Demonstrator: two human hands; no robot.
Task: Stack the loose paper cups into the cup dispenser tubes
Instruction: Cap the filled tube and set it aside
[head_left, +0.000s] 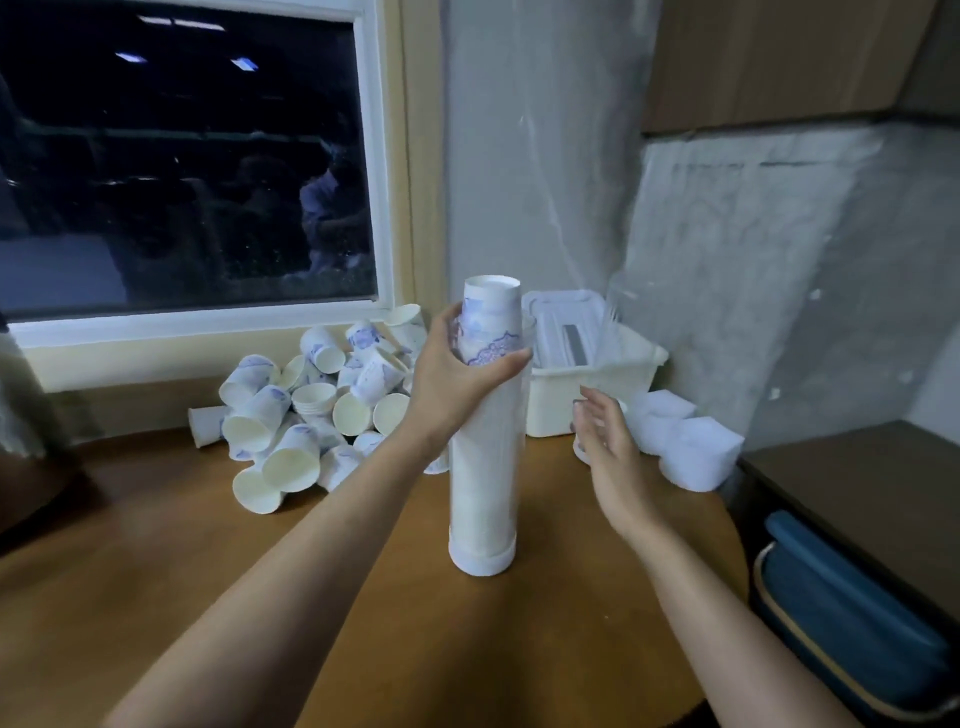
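**Left hand clamped on the tube, right hand loose beside it**

Far left, under a dark window, on the wooden desk: a heap of loose paper cups, white with blue print, most tipped on their sides, a few nested.

Just right of the heap, upright at mid-desk: the dispenser tube, translucent, white cap at its foot, pale inside along its whole length. Sticking out of its top, base up: the end of a cup stack.

Round the tube's upper end: the left hand, fingers curled behind, thumb across the front, clamped on the tube just below the protruding cup.

Right of the tube and lower, apart from it: the right hand, palm turned toward the tube, fingers straight and slightly spread, gripping nothing. Under that hand, something small and white on the desk, mostly hidden.

Behind, near the wall: a cream plastic bin with clear plastic propped in it; contents too blurred to tell. Beside the bin, further right: white blocks at the desk's edge.

Far right, lower than the desk: a dark cabinet top and a blue bag with pale trim.
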